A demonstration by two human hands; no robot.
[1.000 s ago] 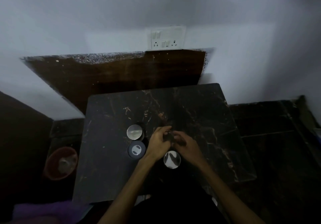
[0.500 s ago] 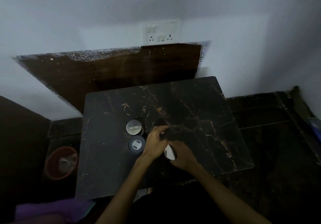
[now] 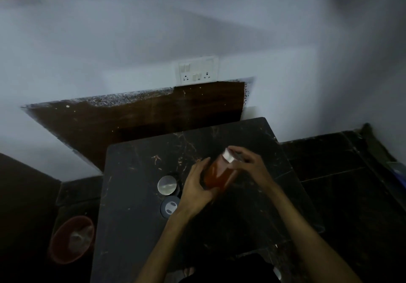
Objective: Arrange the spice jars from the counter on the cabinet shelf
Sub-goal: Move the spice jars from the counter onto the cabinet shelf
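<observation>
I've got the red jar [image 3: 219, 174] tilted off the counter [image 3: 136, 195]: L hand [image 3: 196, 186] wraps body, R hand [image 3: 252, 166] pinches lid end, prob. steadying for shelf lift. Two jars [image 3: 167, 185] wait left.

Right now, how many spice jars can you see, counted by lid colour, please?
Silver lid, standing on the counter: 1
Dark lid, standing on the counter: 1
Silver lid, held tilted in both hands, reddish contents: 1
Total: 3 jars
</observation>
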